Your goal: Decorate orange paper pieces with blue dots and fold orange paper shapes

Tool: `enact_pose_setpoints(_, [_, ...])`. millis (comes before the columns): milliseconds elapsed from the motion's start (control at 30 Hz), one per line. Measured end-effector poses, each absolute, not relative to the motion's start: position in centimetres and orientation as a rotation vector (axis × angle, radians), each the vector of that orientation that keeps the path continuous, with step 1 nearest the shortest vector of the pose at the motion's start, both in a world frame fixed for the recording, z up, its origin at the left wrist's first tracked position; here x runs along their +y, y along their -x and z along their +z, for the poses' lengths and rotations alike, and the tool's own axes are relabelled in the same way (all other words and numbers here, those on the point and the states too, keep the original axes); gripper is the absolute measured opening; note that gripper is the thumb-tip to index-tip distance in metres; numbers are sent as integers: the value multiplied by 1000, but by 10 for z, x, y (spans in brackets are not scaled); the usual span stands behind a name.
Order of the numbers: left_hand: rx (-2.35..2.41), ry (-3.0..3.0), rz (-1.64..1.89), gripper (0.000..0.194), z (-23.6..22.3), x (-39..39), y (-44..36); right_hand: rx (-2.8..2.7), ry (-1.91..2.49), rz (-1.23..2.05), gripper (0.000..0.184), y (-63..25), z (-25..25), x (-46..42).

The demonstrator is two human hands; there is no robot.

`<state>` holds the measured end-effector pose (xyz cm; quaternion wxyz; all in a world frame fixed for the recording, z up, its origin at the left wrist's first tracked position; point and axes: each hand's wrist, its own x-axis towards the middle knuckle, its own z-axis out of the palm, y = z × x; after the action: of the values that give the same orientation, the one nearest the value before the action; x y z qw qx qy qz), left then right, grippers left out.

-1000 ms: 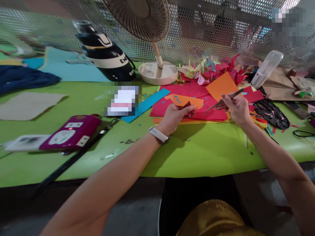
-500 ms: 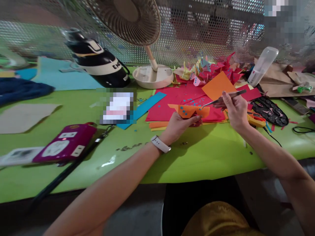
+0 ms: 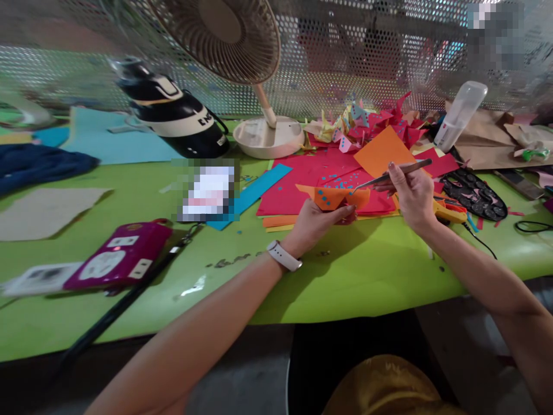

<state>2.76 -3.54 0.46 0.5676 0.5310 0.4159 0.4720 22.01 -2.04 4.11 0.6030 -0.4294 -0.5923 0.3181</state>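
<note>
My left hand (image 3: 317,223) is closed on a folded piece of orange paper (image 3: 332,199) dotted with small blue pieces. The thumb lies along the paper's lower edge. In my right hand (image 3: 412,193) is a pair of metal tweezers (image 3: 389,174), pinched between thumb and fingers. The tips of the tweezers meet the right part of the orange paper; whether a blue piece sits between them is too small to tell. Under and behind the hands lies red paper (image 3: 285,196) scattered with tiny blue bits. An orange square sheet (image 3: 384,151) rests behind my right hand.
Folded paper shapes (image 3: 367,124) are heaped at the back. A fan (image 3: 268,138), a black bottle (image 3: 185,124), a clear bottle (image 3: 460,118) and a black tray (image 3: 475,196) stand around. Leftward lie a phone (image 3: 211,190), a blue strip (image 3: 263,184) and a purple device (image 3: 118,253).
The view has shifted slightly. The tweezers' tips stay at the orange paper, and both hands keep nearly the same pose.
</note>
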Motion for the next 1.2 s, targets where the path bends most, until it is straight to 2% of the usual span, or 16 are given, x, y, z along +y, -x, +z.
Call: enact_pose_setpoints(1200, [950,-1241,1128,41,10,-38,-30,-1495,907,481,30,-218,41,-31])
